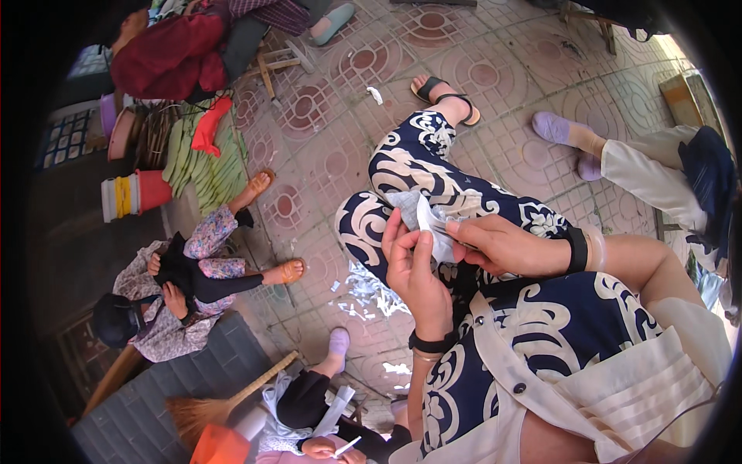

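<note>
A thin, crumpled white and pale grey piece of cloth or paper (423, 219) is raised above my lap. My left hand (417, 282) pinches it from below, thumb against the fingers. From the other side my right hand (498, 243) closes at the piece's right edge, thumb and forefinger together; a small dark thing seems to show at the fingertips, but its kind is unclear. Under the hands lies my navy and cream patterned clothing (417, 158). Small white scraps (371, 290) are scattered on the ground beside my knee.
Several people sit around me on the patterned paving (332, 162). One, in a dark cap (116, 321), is at the left. A straw broom (205, 410) lies at the lower left. Green long vegetables (205, 158), a red bag (210, 127) and buckets (139, 193) stand further left.
</note>
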